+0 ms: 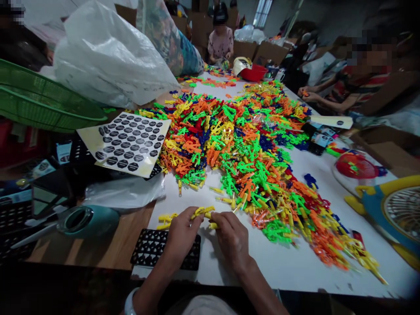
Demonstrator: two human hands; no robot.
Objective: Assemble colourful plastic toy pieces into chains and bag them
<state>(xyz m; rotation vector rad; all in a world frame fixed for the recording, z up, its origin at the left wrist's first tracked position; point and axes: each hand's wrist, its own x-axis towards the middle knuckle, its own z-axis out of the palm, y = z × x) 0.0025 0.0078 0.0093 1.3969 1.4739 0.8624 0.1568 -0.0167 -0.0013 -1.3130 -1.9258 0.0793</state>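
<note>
My left hand (pixel 184 229) is closed on a small yellow plastic piece (pixel 201 211) near the table's front edge. Close beside it, my right hand (pixel 232 236) pinches the right end of the same piece. Other yellow pieces (pixel 166 220) lie just left of my left hand. Under my left wrist sits a black tray with rows of holes (pixel 149 248), partly covered by the forearm. Beyond both hands spreads a large heap of orange, green, yellow, blue and red plastic pieces (pixel 229 140).
A sheet of black round stickers (pixel 131 142), a teal bottle (pixel 93 222) and a green basket (pixel 42 98) are at left. At right are a yellow-and-blue fan (pixel 390 205) and a red basket (pixel 356 166). People sit at the far end and right side.
</note>
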